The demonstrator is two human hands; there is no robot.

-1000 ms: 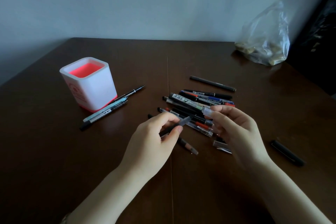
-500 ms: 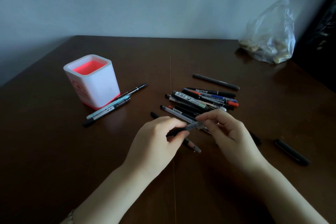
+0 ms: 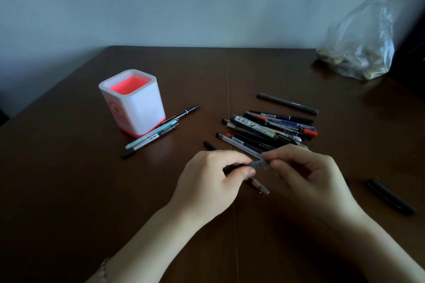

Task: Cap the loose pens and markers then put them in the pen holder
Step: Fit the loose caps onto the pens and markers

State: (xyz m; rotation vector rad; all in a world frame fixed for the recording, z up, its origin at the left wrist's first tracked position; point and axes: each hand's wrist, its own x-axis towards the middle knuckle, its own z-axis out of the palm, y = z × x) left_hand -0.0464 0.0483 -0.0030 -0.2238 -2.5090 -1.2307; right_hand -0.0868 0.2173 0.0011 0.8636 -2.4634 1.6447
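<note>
My left hand (image 3: pixel 211 181) grips the dark barrel of a pen (image 3: pixel 239 166), and my right hand (image 3: pixel 308 174) pinches its translucent cap (image 3: pixel 261 163) at the pen's tip; the two hands nearly touch. Behind them lies a pile of several pens and markers (image 3: pixel 269 128). The white pen holder (image 3: pixel 133 103) with a red inside stands at the left, with nothing visible in it. Three pens (image 3: pixel 158 132) lie beside the holder's right side. A short pen (image 3: pixel 258 186) lies under my hands.
A long black pen (image 3: pixel 287 103) lies alone behind the pile. A black cap or marker (image 3: pixel 391 196) rests at the right. A clear plastic bag (image 3: pixel 358 53) sits at the far right corner of the dark wooden table (image 3: pixel 69 190).
My right hand brought the clear cap from above the pile onto the tip of the pen in my left hand. The hands have closed together.
</note>
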